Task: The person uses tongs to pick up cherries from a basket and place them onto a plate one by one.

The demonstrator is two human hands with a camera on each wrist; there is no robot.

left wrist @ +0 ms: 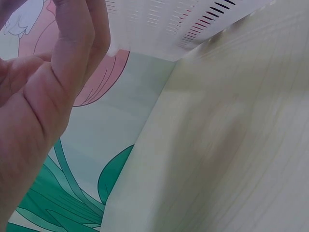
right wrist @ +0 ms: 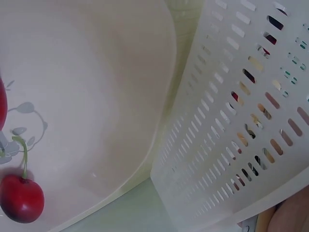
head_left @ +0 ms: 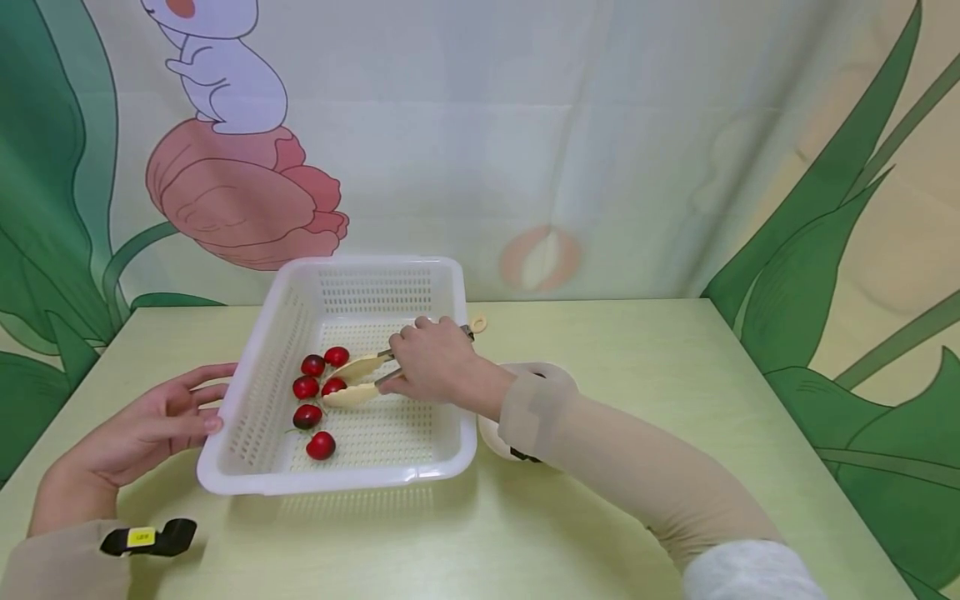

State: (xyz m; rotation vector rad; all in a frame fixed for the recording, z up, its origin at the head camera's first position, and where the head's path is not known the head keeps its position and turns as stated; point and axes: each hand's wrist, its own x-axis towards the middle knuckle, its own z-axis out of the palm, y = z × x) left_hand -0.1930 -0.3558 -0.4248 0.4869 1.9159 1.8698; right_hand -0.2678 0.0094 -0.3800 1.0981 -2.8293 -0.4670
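Note:
My right hand (head_left: 438, 360) grips food tongs with cream tips (head_left: 352, 395) and metal arms, reaching into a white perforated basket (head_left: 378, 478). One red cherry (head_left: 333, 387) lies between the two tips; whether they squeeze it cannot be told. Several other cherries, among them a front one (head_left: 321, 446), lie on the left part of the basket's floor. My left hand (head_left: 153, 425) touches the basket's left side with thumb and fingers spread. Right of the basket, mostly beneath my right forearm, is a white bowl (right wrist: 111, 96); the right wrist view shows a stemmed cherry (right wrist: 21, 198) in it.
Everything stands on a pale green wood-grain table (head_left: 652, 358). A curtain (head_left: 420, 183) printed with plants and a white animal hangs behind its far edge. The bowl sits close against the basket's right wall.

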